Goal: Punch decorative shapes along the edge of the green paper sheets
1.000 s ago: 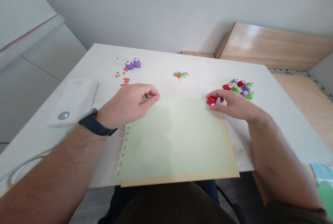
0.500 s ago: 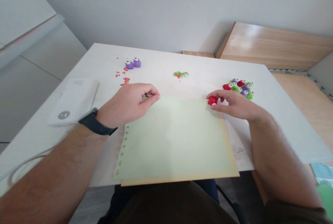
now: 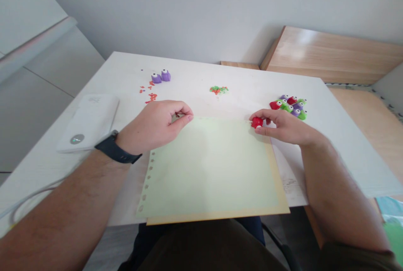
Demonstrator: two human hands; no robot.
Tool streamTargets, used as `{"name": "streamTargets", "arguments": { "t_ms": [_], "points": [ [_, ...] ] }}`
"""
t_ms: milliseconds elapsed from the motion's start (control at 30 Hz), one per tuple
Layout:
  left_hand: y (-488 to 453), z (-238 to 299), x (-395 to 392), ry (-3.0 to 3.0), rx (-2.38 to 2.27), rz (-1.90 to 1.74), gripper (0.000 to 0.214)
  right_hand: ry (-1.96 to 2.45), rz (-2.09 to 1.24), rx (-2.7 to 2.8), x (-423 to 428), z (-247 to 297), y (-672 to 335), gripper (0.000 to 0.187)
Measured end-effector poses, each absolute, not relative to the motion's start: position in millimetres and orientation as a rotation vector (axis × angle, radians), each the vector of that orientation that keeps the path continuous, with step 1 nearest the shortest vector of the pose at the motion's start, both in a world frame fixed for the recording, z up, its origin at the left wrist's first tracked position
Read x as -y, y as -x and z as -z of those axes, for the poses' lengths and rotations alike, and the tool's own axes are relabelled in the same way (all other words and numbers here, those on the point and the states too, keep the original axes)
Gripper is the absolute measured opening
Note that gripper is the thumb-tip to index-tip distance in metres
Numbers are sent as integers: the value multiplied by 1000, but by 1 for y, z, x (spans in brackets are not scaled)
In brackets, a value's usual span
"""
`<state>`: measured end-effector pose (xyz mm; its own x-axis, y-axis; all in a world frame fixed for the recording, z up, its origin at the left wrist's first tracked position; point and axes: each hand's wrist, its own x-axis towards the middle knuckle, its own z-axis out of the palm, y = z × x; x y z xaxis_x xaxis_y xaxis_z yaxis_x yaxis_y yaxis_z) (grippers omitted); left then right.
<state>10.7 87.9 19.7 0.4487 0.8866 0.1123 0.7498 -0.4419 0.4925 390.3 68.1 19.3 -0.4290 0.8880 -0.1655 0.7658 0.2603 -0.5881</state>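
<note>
A white desk (image 3: 239, 78) fills the middle of the view, with a wooden shelf (image 3: 327, 54) beyond it at the right, against a pale wall (image 3: 201, 6). Near the front edge of the desk, a pale green paper sheet (image 3: 208, 170) lies on a slightly larger tan card (image 3: 217, 216), and the card shows along the sheet's right and bottom edges. A row of small star-shaped cutouts (image 3: 145, 180) runs down the sheet's left edge. A white power bank (image 3: 88, 123) lies left of the sheet, with a white cable (image 3: 31, 197) running along the desk near the left arm.

The right hand (image 3: 285, 127) pinches a red craft punch (image 3: 257, 122) between thumb and fingers, just at the sheet's top edge. Just beyond it is a tight cluster of red, green and purple craft punches (image 3: 289, 107). The left hand (image 3: 154, 126) rests at the sheet's top left corner, its fingers curled in toward the thumb; whether it holds anything is hard to tell. A black watch strap (image 3: 115, 152) circles the left wrist. Two purple craft punches (image 3: 161, 77) stand far up the desk, near scattered red paper bits (image 3: 151, 97). A small pile of green and red paper bits (image 3: 218, 90) lies mid-desk.
</note>
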Motion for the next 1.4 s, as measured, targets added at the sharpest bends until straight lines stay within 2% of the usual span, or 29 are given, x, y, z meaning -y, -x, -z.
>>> {"name": "streamTargets", "arguments": {
  "t_ms": [833, 1400],
  "points": [
    [-11, -20, -86, -2323, -1392, -509, 29, 1555, -939, 2220, -64, -23, -380, 20],
    [-10, -18, -87, -2313, -1403, -497, 25, 1566, -941, 2216, -64, -23, -383, 24]
  ]
}}
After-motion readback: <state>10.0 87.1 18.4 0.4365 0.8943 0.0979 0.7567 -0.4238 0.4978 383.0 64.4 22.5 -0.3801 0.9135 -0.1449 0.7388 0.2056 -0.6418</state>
